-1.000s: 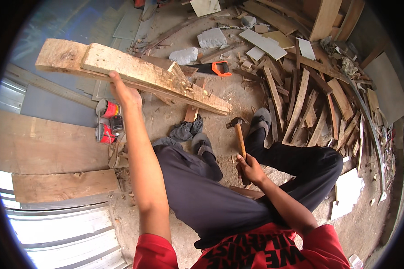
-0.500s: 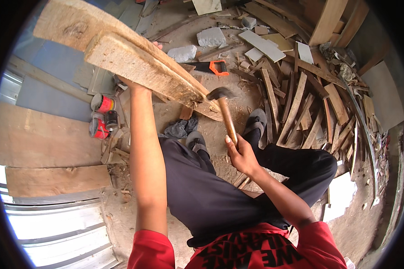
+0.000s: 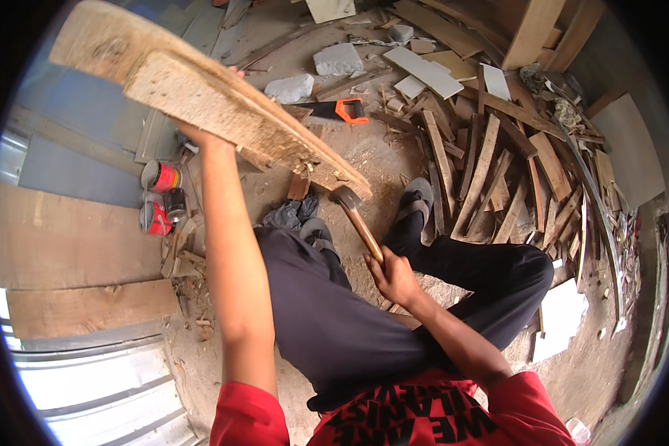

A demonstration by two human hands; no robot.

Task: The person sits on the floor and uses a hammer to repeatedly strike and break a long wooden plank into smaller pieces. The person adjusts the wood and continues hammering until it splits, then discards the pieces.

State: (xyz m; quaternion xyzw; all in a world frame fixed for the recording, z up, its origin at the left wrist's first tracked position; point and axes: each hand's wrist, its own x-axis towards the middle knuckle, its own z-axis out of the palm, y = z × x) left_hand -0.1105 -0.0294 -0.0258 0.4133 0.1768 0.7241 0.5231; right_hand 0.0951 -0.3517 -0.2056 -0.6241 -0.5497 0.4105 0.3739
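My left hand (image 3: pixel 201 134) is closed round a rough wooden board (image 3: pixel 201 100), made of two long pieces lying one against the other. It slants from the upper left down toward the middle, and most of my fingers are hidden behind it. The board's lower end looks chipped and splintered. In my right hand (image 3: pixel 395 276) is a hammer (image 3: pixel 363 230), gripped by its wooden handle. Its dark head sits just below the board's lower end; whether they touch, I cannot tell.
A handsaw (image 3: pixel 349 111) with an orange handle lies beyond the board. Wood scraps (image 3: pixel 490 171) are heaped at the right. Paint cans (image 3: pixel 160 176) stand at the left, near a plywood sheet (image 3: pixel 74 238). White blocks (image 3: pixel 339 59) rest on the far floor. My shoes (image 3: pixel 415 201) are below.
The hammer has dropped from the board's face to below its lower end, tilting left. The board has shifted slightly left in the picture.
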